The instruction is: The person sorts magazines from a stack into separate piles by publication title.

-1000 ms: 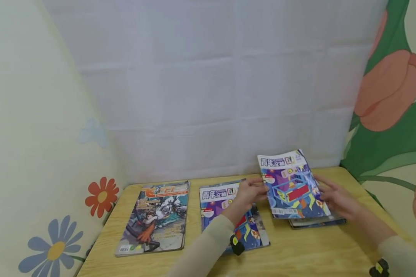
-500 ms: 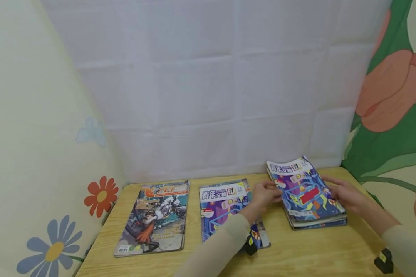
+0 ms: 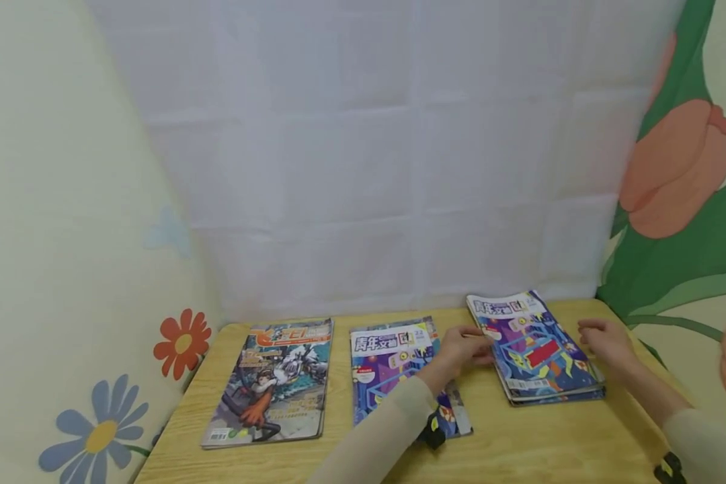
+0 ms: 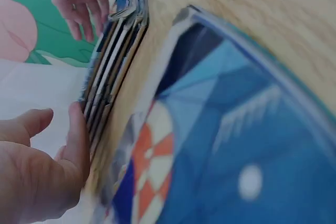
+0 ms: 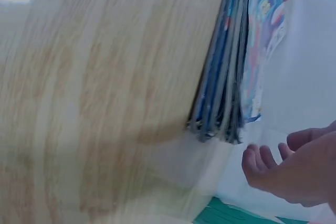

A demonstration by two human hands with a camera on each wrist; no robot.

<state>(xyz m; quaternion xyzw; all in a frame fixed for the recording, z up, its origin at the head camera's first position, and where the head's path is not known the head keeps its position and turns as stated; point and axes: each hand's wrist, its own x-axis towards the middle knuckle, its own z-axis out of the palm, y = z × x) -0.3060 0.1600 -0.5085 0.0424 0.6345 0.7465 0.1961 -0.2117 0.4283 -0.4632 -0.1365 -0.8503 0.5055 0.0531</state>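
A stack of several magazines (image 3: 535, 349) lies at the right of the table, a purple and blue cover with a red block uppermost. My left hand (image 3: 460, 348) is at the stack's left side; in the left wrist view its extended fingers (image 4: 77, 135) touch the magazine edges. On the other side, my right hand (image 3: 608, 344) is held just off the stack, fingers loosely bent around nothing, as the right wrist view also shows. Under my left forearm lies a middle pile (image 3: 393, 343) with a matching purple cover, partly hidden by the sleeve.
At the left of the wooden table (image 3: 496, 450) lies another magazine pile (image 3: 278, 383) with an orange title. A white cloth (image 3: 363, 168) hangs behind the table. Painted walls with flowers (image 3: 99, 435) stand at both sides.
The purple magazine, held tilted between both hands one second ago, has come down to the right onto the stack. The right hand has since drawn away from its edge.
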